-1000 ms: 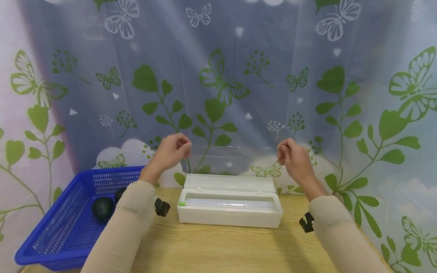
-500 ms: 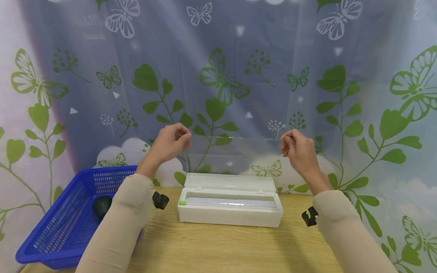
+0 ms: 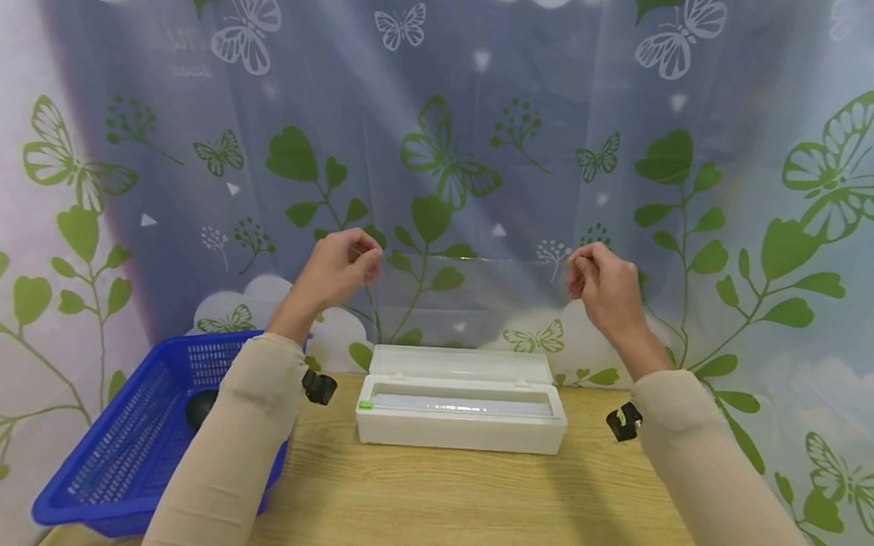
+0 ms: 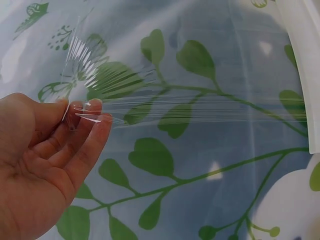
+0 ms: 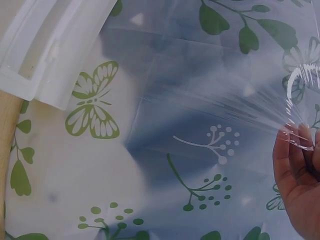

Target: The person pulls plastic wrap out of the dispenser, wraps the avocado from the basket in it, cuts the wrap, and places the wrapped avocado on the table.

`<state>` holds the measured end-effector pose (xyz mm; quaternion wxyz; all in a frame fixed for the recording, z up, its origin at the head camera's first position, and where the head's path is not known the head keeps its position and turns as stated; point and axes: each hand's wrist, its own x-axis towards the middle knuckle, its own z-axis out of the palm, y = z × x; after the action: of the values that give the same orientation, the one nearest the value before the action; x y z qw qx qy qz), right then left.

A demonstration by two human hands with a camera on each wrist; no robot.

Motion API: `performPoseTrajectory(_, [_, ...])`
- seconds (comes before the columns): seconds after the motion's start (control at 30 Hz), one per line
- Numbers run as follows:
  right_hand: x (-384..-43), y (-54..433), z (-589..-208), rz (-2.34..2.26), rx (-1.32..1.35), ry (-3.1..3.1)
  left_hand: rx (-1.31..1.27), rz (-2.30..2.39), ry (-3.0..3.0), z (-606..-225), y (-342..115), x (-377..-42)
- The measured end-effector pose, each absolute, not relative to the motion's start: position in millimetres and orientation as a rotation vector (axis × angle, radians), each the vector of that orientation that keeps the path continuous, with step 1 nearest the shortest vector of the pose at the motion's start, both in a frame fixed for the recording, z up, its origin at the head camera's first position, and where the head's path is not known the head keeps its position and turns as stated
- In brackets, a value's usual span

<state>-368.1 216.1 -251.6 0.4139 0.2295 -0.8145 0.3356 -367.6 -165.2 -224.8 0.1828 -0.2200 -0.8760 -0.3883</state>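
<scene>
A sheet of clear plastic wrap (image 4: 190, 107) stretches up from a white wrap dispenser box (image 3: 461, 431) whose lid stands raised at the back. My left hand (image 3: 340, 267) pinches one corner of the sheet between thumb and fingers, above the box's left end. At the other corner my right hand (image 3: 607, 293) pinches the wrap the same way. In the right wrist view the film (image 5: 260, 107) gathers into creases running to the fingertips. Through the box's opening shows the pale wrap roll (image 3: 462, 406). Both hands are raised well above the table (image 3: 423, 506).
A blue plastic basket (image 3: 79, 477) stands at the left, partly behind the left sleeve. One dark green round fruit (image 3: 199, 407) inside it is partly hidden by the arm. Behind the table hangs a curtain (image 3: 488, 176) printed with leaves and butterflies.
Both hands have risen, drawing the wrap higher out of the box, and have moved slightly apart. The left sleeve now covers more of the basket's contents. The box has stayed in place.
</scene>
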Motion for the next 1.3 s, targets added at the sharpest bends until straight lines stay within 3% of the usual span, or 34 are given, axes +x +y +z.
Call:
performPoseTrajectory(0.6, [-346, 215, -237, 0.85, 0.579, -2.006, -0.647, -1.05, -2.408, -214, -165, -348])
performPoseTrajectory(1.3, [-288, 226, -270, 0.747, 0.8, -1.999, -0.855, -1.144, -2.409, -241, -170, -299])
